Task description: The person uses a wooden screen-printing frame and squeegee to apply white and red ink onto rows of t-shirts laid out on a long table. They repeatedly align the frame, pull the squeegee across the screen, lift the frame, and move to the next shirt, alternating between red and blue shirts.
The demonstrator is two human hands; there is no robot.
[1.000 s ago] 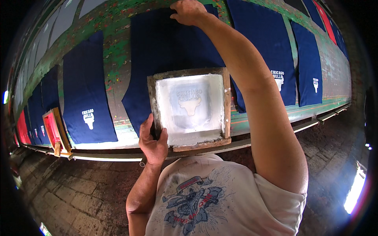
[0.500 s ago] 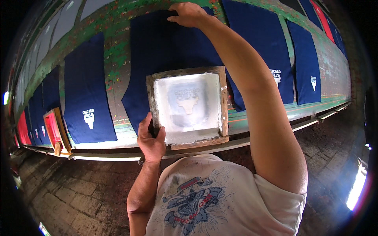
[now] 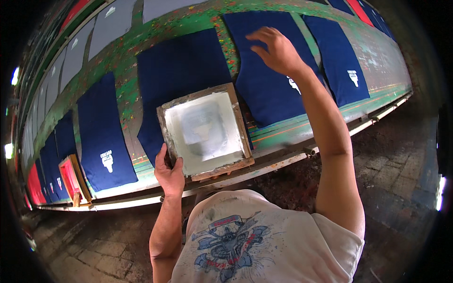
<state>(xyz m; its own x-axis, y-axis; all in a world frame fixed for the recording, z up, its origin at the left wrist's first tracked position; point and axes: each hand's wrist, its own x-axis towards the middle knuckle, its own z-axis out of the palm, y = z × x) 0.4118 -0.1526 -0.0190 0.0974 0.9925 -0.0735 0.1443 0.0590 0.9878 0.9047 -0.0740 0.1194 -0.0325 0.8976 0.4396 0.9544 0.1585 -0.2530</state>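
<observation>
My left hand (image 3: 169, 173) grips the lower left side of a wooden screen-printing frame (image 3: 205, 128). Its pale mesh carries a faint bull-head stencil with whitish ink around it. Beneath the frame lies a navy fabric piece (image 3: 184, 59), partly covered. My right hand (image 3: 277, 51) is raised with its fingers apart and nothing in them, above another navy piece (image 3: 264, 96). That piece bears a white print, partly hidden by my forearm.
A long paint-spattered green table (image 3: 130, 96) carries more printed navy pieces (image 3: 101, 125) and grey pieces (image 3: 112, 27). At the left, a second frame with red mesh (image 3: 71, 177) leans at the table edge. A metal rail (image 3: 283, 161) runs along the near side.
My right hand has left the far edge of the middle navy piece and come back to the right. The view has turned; my left hand still grips the frame.
</observation>
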